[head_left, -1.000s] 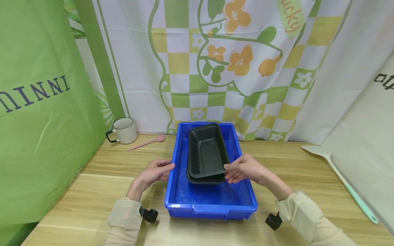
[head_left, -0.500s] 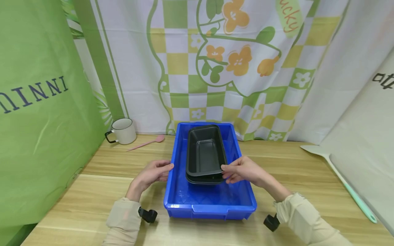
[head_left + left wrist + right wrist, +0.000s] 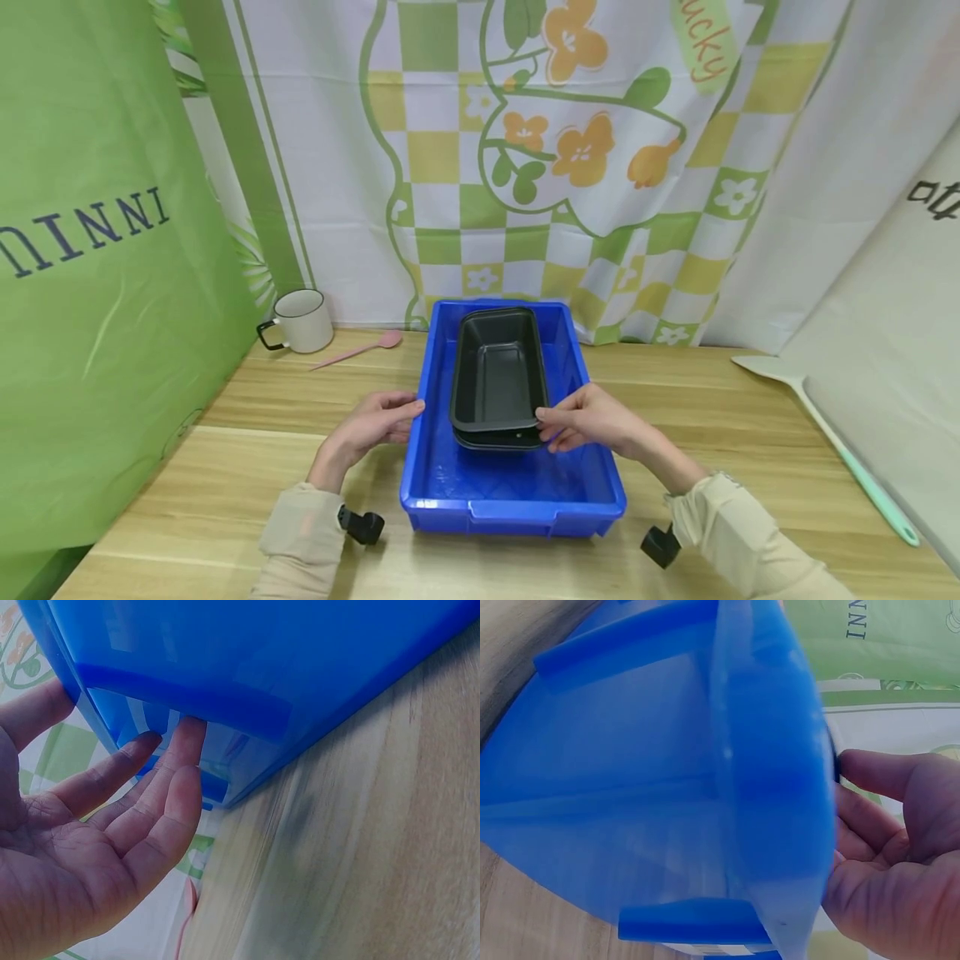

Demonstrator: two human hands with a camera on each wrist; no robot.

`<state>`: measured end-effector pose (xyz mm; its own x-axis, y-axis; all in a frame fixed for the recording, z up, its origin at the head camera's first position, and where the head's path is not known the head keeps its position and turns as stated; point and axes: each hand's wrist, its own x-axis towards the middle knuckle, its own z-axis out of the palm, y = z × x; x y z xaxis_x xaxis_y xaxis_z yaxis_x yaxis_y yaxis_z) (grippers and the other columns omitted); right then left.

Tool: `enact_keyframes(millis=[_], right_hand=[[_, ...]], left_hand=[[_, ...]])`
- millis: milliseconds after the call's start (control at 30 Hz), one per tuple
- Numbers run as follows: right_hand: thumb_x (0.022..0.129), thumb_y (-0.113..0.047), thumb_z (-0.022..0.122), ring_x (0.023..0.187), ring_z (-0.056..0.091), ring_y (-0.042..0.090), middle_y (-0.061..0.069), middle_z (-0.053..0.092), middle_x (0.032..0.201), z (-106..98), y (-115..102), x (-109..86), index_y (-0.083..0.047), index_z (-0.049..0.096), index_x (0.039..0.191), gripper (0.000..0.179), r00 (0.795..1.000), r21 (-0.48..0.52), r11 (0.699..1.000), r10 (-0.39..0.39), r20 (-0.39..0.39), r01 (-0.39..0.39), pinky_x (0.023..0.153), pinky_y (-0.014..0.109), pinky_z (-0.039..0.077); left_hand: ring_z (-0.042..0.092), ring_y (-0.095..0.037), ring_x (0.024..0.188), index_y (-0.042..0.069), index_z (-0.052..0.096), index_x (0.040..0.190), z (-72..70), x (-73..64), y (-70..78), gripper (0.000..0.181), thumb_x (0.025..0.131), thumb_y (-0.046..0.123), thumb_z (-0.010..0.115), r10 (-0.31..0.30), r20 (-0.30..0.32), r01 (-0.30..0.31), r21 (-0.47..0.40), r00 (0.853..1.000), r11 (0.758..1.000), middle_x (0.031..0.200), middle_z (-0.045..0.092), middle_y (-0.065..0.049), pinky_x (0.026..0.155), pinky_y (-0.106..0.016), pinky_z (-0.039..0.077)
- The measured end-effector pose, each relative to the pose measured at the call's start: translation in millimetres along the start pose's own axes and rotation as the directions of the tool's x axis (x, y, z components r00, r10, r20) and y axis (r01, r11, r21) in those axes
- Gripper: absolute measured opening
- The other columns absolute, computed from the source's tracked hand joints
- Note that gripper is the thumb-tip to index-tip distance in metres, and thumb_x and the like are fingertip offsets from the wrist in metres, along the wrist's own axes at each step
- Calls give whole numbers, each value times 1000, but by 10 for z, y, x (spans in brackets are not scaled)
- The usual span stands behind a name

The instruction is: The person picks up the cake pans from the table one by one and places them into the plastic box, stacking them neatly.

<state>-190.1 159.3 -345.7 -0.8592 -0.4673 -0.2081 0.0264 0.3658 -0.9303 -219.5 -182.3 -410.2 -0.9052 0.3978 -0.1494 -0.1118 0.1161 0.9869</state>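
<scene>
Two black loaf pans lie inside a blue plastic bin in the head view, the upper loaf pan stacked over the lower loaf pan. A dark gap shows between their near rims. With thumb and fingers, my right hand pinches the upper pan's near right corner; in the right wrist view the bin's wall hides most of the pan. My left hand rests against the bin's left side, thumb at the rim. Its fingers, loosely extended, touch the outer wall in the left wrist view.
A white mug with a black handle stands at the back left, beside a pink spoon. Along the right wall lies a spatula with a mint handle. Printed cloth hangs behind the wooden table.
The upper loaf pan has shifted slightly left in the bin, and my right hand has moved left with it. My left hand stays at the bin's side.
</scene>
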Motion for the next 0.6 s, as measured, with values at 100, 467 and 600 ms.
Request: enact_keyframes(millis=[100,467,600], right_hand=[[94,-23,64,75,70,24,20,71,88,-20,-6,-24,13,69,101,37,1000,-35,999,-3,16,3,72,40,58],[93,-21,65,83,69,25,17,70,94,-153,-155,-87,11,66,109,36,998,-18,999,-37,58,38,76,39,58],[93,-22,65,84,69,25,16,70,96,-194,-178,-115,14,61,116,43,997,0,999,-53,54,53,78,42,57]], left_hand=[[68,-19,93,-17,34,138,-4,3,1,61,97,22,57,0,5,0,-2,1000,1000,119,60,-30,82,-35,56],[68,-22,95,-16,35,138,-31,4,-19,62,97,24,58,-8,-8,8,2,1000,1000,120,59,-30,80,-31,56],[68,-20,93,-16,35,138,-37,2,-39,62,96,24,59,-11,-11,11,-3,1000,1000,120,59,-31,80,-31,56]])
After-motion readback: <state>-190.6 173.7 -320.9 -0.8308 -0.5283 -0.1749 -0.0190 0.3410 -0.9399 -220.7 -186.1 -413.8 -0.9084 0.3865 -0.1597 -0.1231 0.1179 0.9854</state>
